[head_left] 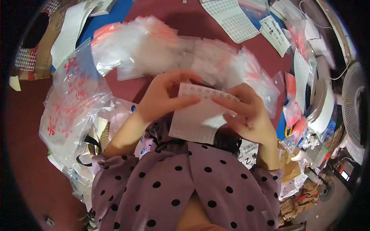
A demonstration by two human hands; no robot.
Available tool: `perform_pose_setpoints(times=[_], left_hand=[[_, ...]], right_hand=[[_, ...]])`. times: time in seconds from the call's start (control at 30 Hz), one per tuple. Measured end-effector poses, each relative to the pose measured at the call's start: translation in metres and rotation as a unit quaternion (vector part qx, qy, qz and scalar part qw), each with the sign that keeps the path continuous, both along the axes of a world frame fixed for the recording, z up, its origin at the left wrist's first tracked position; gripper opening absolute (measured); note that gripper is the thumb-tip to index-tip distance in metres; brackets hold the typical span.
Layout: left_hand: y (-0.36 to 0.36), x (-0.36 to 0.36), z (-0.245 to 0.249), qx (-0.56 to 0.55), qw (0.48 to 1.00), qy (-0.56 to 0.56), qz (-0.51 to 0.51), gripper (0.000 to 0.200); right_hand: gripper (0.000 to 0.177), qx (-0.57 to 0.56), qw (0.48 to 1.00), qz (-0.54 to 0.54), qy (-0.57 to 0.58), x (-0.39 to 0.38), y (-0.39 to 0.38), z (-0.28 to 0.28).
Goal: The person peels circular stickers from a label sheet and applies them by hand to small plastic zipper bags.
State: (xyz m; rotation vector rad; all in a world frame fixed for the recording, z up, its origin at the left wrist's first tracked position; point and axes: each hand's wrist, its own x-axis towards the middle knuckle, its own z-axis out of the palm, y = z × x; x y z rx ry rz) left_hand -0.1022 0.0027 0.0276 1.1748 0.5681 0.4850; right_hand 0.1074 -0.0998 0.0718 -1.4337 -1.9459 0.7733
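Note:
A white sticker sheet (196,119) with rows of small round labels along its upper edge is held in front of my chest, tilted. My left hand (163,96) grips its upper left side, the thumb lying across the label rows and the other fingers behind. At the upper right, my right hand (248,113) has its fingers bent over the edge, fingertips on the labels. Whether a single label is pinched there is too blurred to tell. Just beyond my hands, small clear zip bags (150,48) with red-orange edges lie fanned in an arc on the dark red tabletop (123,82).
A large clear plastic bag (73,104) with red print lies at the left. More label sheets (233,19) are at the back, beside a handwritten paper slip (274,34). Paper and bag clutter fills the right side, with yellow-handled scissors (288,131) and a fan (354,104).

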Motion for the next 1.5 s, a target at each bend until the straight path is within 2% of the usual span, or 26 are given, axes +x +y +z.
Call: perform_pose_setpoints(times=[0.03,0.1,0.13,0.17,0.23,0.37,0.47,0.53,0.63,0.73,0.77,0.83,1.0,1.1,1.17,1.2,1.27,1.33,1.5], left_hand=[[-0.005,0.005,-0.001,-0.001,0.999,0.048,0.014,0.025],[-0.010,0.013,0.006,0.044,0.997,0.064,0.015,0.019],[-0.013,0.017,0.010,0.087,0.993,0.080,0.019,0.013],[-0.015,0.021,0.013,0.086,0.993,0.081,0.014,0.013],[-0.019,0.028,0.015,0.137,0.985,0.098,0.039,0.009],[-0.020,0.030,0.010,0.186,0.975,0.116,0.036,0.010],[-0.020,0.032,0.009,0.143,0.978,0.151,0.024,0.009],[-0.022,0.036,0.007,0.051,0.993,0.084,0.062,0.008],[-0.030,0.048,0.011,0.067,0.992,0.073,0.077,0.011],[-0.028,0.046,0.009,0.010,0.994,0.108,0.015,0.014],[-0.029,0.046,0.008,0.010,0.994,0.108,0.014,0.014],[-0.029,0.044,0.005,0.089,0.993,0.077,0.028,0.015],[-0.028,0.040,0.008,0.049,0.994,0.089,0.042,0.014],[-0.027,0.040,0.008,0.046,0.994,0.084,0.053,0.014],[-0.026,0.041,0.007,0.063,0.993,0.084,0.056,0.013],[-0.027,0.042,0.005,0.088,0.991,0.078,0.055,0.013],[-0.028,0.042,0.005,0.114,0.989,0.073,0.054,0.013],[-0.028,0.042,0.007,0.078,0.991,0.087,0.057,0.014],[-0.026,0.038,0.005,0.076,0.991,0.092,0.068,0.014]], right_hand=[[0.042,-0.001,1.000,-0.004,0.001,0.002,-0.004,-0.001],[0.028,-0.083,0.974,-0.125,0.171,0.007,-0.009,-0.003],[0.016,-0.182,0.938,-0.187,0.228,0.007,-0.007,0.003],[0.016,-0.182,0.937,-0.191,0.229,0.008,-0.007,0.000],[0.016,-0.170,0.952,-0.193,0.167,0.011,-0.008,-0.005],[0.013,-0.173,0.939,-0.223,0.198,0.014,-0.017,-0.010],[0.010,-0.131,0.948,-0.223,0.188,0.017,-0.020,-0.011],[0.010,-0.098,0.966,-0.205,0.121,0.021,-0.018,-0.009],[0.009,-0.122,0.951,-0.227,0.169,0.019,-0.021,-0.014],[0.011,-0.140,0.956,-0.216,0.140,0.017,-0.023,-0.014],[0.011,-0.140,0.956,-0.216,0.140,0.019,-0.022,-0.013],[0.009,-0.141,0.961,-0.199,0.131,0.029,-0.020,-0.010],[0.005,-0.193,0.954,-0.187,0.132,0.033,-0.022,-0.004],[0.013,-0.167,0.965,-0.172,0.102,0.028,-0.018,-0.002],[0.017,0.012,0.987,-0.162,0.007,0.025,-0.010,-0.002],[0.017,0.012,0.987,-0.161,0.007,0.026,-0.009,-0.001],[0.020,-0.031,0.997,-0.074,-0.010,0.025,-0.008,0.000],[0.020,-0.024,0.996,-0.086,-0.027,0.021,-0.006,0.001],[0.020,-0.030,0.991,-0.123,-0.050,0.010,-0.006,-0.001]])
